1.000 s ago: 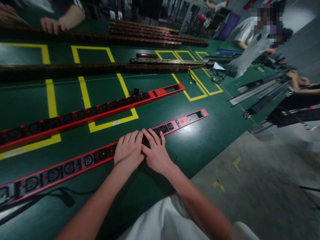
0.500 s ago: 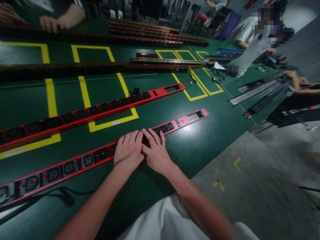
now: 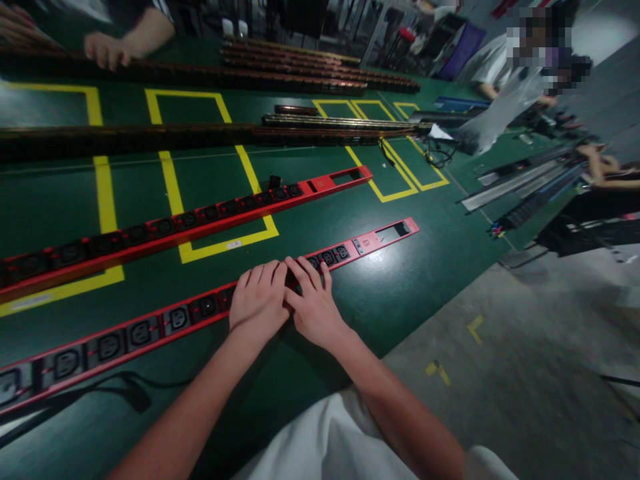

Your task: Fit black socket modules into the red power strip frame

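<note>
A long red power strip [image 3: 150,328] with black sockets lies slantwise on the green table [image 3: 405,293]. Both my hands rest on its middle, side by side and touching. My left hand [image 3: 257,303] lies palm down over the sockets with its fingers flat. My right hand [image 3: 313,301] lies just to its right, fingers stretched out across the strip. The sockets under the hands are hidden. The strip's far end [image 3: 380,237] shows a small panel and a cut-out window.
A second red power strip [image 3: 200,217] lies parallel farther back, over yellow floor-style markings [image 3: 173,183]. Dark long strips [image 3: 150,137] and a stack of several more [image 3: 300,67] lie behind. Another person's hand [image 3: 103,50] rests at the far left; a person [image 3: 500,87] stands at the right. A black cable [image 3: 125,393] runs near the front.
</note>
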The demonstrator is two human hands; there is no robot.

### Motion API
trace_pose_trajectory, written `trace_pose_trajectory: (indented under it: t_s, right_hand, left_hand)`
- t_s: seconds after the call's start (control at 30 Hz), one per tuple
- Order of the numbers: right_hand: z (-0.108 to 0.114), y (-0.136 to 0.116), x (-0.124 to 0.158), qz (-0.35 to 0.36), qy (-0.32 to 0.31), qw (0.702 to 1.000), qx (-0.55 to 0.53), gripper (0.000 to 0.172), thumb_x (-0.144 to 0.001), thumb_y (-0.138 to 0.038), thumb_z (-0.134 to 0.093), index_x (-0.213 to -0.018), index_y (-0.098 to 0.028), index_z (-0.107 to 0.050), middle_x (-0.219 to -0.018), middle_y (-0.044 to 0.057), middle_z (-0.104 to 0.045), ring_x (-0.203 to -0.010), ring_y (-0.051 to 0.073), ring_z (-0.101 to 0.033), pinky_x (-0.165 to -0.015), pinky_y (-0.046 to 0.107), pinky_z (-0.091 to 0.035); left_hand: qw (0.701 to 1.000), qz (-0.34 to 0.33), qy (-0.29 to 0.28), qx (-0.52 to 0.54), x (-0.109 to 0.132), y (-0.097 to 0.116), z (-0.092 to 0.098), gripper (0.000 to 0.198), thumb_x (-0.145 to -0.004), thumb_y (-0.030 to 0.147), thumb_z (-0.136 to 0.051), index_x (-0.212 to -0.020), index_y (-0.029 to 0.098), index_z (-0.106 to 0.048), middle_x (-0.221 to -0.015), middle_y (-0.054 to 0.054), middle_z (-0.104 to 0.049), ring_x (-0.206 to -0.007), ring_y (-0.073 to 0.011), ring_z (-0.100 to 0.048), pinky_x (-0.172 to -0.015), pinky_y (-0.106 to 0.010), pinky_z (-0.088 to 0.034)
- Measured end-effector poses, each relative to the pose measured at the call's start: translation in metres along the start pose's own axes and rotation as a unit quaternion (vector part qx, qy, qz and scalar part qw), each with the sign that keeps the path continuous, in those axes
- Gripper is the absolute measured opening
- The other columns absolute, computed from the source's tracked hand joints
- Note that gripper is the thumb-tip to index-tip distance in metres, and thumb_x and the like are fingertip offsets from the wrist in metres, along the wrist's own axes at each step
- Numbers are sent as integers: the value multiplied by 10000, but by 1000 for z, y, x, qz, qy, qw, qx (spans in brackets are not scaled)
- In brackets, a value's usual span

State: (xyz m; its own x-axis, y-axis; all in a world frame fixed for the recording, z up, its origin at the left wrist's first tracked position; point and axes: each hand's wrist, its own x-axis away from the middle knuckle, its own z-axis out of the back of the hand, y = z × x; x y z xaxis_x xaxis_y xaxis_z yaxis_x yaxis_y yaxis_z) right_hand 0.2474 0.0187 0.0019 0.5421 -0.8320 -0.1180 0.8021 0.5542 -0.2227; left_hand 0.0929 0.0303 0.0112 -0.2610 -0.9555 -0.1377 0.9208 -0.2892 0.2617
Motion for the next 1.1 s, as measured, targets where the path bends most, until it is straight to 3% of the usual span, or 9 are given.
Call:
trace_pose_trajectory:
  t_s: [1.1]
  right_hand:
    - [-1, 0, -1, -6, 16, 1000, -4, 575, -803, -55, -560, -1336, -260, -620, -1689, 98, -258, -1575, 272, -162, -1255, 597, -14]
  left_hand:
    - [1000, 7, 2, 0, 0, 2, 0, 503, -868, 118, -490, -1363, 109, -579, -1343, -158, -646, -1185, -300, -599, -1014, -434, -456]
